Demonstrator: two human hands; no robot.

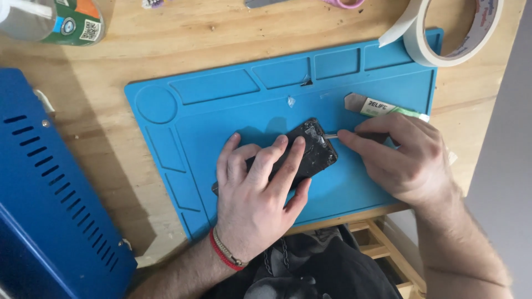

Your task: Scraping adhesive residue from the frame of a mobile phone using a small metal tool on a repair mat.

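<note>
Your left hand (257, 194) pins the cracked phone (310, 152) flat; your right hand (402, 158) pinches a thin tool (331, 135) at its edge; back not yet lifted.

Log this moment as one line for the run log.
left hand: pressing phone | right hand: thin tool tip at phone edge | blue mat

Black phone (310, 152); blue mat (221, 111); cream tape roll (443, 50); red wristband (221, 256).
</note>
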